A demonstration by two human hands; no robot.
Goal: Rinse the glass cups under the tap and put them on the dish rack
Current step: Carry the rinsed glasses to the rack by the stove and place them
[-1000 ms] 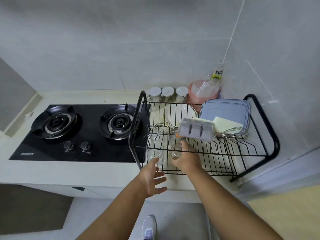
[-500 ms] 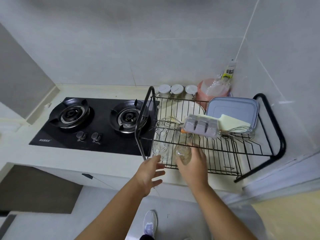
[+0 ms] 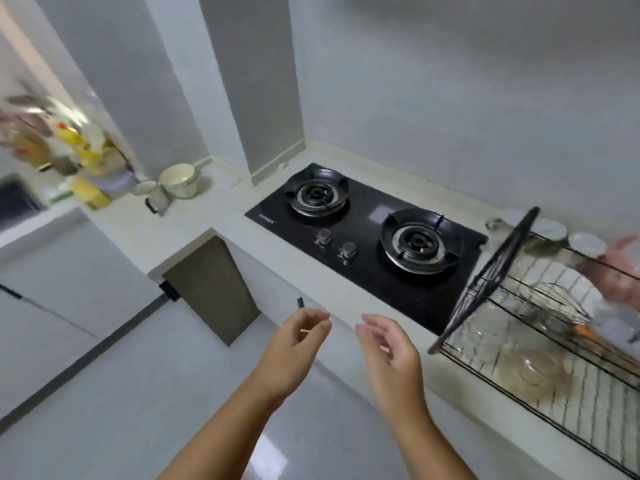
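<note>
The black wire dish rack (image 3: 485, 285) stands on the counter at the right edge of the view. Several clear glass cups lie in its near corner; the nearest glass cup (image 3: 530, 370) rests on its side on the wires. My left hand (image 3: 298, 344) and my right hand (image 3: 391, 351) hang in the air in front of the counter, left of the rack. Both hold nothing, with fingers loosely curled. No tap or sink is plainly visible.
A black two-burner gas hob (image 3: 367, 237) sits in the counter beside the rack. A whisk (image 3: 554, 299) and jars (image 3: 550, 230) lie at the rack's far side. A cream pot (image 3: 178, 180) and a mug (image 3: 152, 195) stand on the left counter, near blurred bottles (image 3: 69, 140).
My right hand has let go of the glass cup, which now lies in the rack. Both hands have drawn back from the rack, and the view has swung left.
</note>
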